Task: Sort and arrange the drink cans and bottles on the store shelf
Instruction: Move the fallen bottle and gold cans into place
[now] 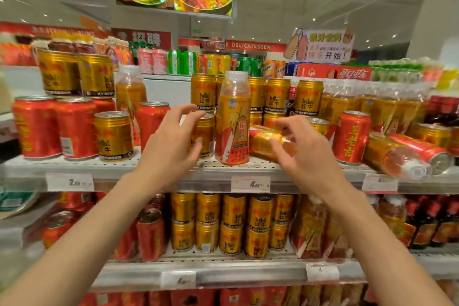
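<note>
Both hands are raised to the front edge of the upper shelf (223,169). The left hand (171,141) is spread open, fingers curled loosely and gripping nothing, poised just in front of a short gold can (206,135) that stands a little back from the edge. The right hand (305,154) is half closed, fingers bent toward a bottle lying on its side (264,143); whether they actually grip it I cannot tell.

Between the two hands an upright bottle (233,119) stands at the front edge: clear plastic with a pale cap, amber drink inside, and a gold and red wrapper with a printed label. The toppled bottle beside it wears the same gold and red wrapper and points its length along the shelf.

Further right along that edge stands a tall red can (351,138) with yellow characters, and past it more bottles and cans lie tipped over (402,156). Toward the left end, red cans (53,126) stand in a group with a gold can (114,135) beside them. White price tags (250,184) line the shelf's front rail.
</note>
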The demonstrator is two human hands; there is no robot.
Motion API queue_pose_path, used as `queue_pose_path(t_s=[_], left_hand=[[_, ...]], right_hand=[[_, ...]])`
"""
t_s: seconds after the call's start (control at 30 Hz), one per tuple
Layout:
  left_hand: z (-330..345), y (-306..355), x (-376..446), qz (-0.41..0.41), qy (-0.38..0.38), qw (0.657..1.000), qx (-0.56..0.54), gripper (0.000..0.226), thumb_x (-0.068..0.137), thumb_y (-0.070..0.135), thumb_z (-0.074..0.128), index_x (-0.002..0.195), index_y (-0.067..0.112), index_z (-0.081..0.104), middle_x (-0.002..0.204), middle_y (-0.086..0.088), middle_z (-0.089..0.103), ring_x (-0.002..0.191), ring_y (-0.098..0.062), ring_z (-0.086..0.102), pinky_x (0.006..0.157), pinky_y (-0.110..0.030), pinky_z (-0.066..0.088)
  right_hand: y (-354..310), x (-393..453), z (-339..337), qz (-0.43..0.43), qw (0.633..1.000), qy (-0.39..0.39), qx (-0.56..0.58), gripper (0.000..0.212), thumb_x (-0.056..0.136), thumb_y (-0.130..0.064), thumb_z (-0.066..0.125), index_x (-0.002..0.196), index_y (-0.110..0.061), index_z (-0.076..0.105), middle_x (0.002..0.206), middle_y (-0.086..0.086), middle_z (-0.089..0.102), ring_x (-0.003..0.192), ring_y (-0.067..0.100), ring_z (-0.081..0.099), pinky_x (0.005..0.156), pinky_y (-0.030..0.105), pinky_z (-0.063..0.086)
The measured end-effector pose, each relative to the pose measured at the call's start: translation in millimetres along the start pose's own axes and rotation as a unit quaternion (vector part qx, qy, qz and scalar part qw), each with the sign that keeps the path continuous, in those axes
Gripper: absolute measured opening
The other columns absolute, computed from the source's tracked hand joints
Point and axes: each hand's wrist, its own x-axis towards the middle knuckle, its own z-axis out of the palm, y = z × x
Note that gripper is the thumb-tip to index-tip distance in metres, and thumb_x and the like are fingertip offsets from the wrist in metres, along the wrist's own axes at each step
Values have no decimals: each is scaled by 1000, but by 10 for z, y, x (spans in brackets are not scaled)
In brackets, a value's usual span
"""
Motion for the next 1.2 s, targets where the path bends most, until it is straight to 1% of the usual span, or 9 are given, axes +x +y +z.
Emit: queue_pose_path(t_s=[0.1, 0.27, 0.4, 0.53, 0.73, 0.87, 1.0, 1.07, 1.2], left_hand=[[23, -64, 114, 9, -31, 999, 26, 60, 93, 20, 63, 149, 18, 42, 151, -4, 40, 135, -25, 45, 85, -48, 58], [46, -152, 202, 0, -68, 998, -6, 59, 93, 25, 65, 148, 18, 45, 141, -1, 51, 134, -19, 41, 109, -40, 42], [46, -146, 190, -8, -65, 998, -12, 59, 92, 26, 65, 147, 22, 45, 141, 2, 50, 134, -16, 40, 106, -42, 45], [79, -120, 163, -15, -56, 998, -16, 60, 92, 29, 65, 147, 25, 43, 142, 4, 48, 134, -15, 37, 105, -41, 46], [89, -1, 143, -50, -60, 996, -32, 72, 88, 62, 60, 148, 28, 38, 144, 6, 44, 137, -11, 31, 104, -43, 44], [99, 66, 132, -60, -56, 996, -28, 82, 83, 72, 58, 147, 26, 38, 143, 4, 44, 136, -13, 32, 103, -42, 43], [141, 97, 139, -66, -51, 996, -12, 91, 76, 81, 57, 145, 25, 40, 136, 3, 45, 132, -13, 34, 99, -38, 46], [171, 104, 150, -71, -44, 997, -6, 92, 73, 83, 57, 143, 25, 41, 133, 3, 45, 129, -14, 34, 96, -39, 48], [209, 107, 156, -75, -37, 997, 4, 92, 72, 83, 58, 142, 25, 41, 131, 2, 45, 128, -16, 35, 94, -40, 49]], right_hand=[[-59, 399, 81, -27, 1000, -1, 4, 45, 96, -31, 64, 137, -15, 53, 124, -1, 58, 105, 8, 56, 91, 34, 56], [-131, 753, 207, 15, 993, -76, 85, 68, 95, -52, 59, 153, -26, 32, 142, -3, 52, 121, 15, 58, 99, 43, 54], [-142, 773, 298, 63, 977, -109, 171, 76, 94, -52, 62, 157, -29, 25, 144, -2, 52, 124, 17, 57, 102, 45, 53], [-202, 728, 438, 76, 979, -53, 183, 72, 92, -52, 65, 152, -27, 34, 128, -10, 57, 116, 13, 60, 98, 43, 54], [-189, 739, 344, 90, 976, -84, 182, 67, 93, -54, 61, 150, -29, 34, 130, -8, 58, 116, 12, 60, 99, 41, 54], [23, 714, 82, 55, 982, -178, 4, 69, 93, -62, 54, 149, -23, 40, 138, -1, 58, 120, 15, 58, 99, 37, 53], [244, 524, -68, 17, 933, -301, -197, 76, 88, -56, 66, 148, -18, 39, 135, 4, 56, 113, 20, 58, 94, 33, 52], [318, 452, -71, 9, 930, -302, -210, 82, 86, -51, 70, 152, -22, 32, 139, 3, 52, 117, 22, 56, 96, 35, 51], [364, 487, -165, 27, 951, -276, -133, 81, 80, -47, 78, 149, -27, 41, 134, -2, 50, 117, 17, 52, 92, 29, 47]])
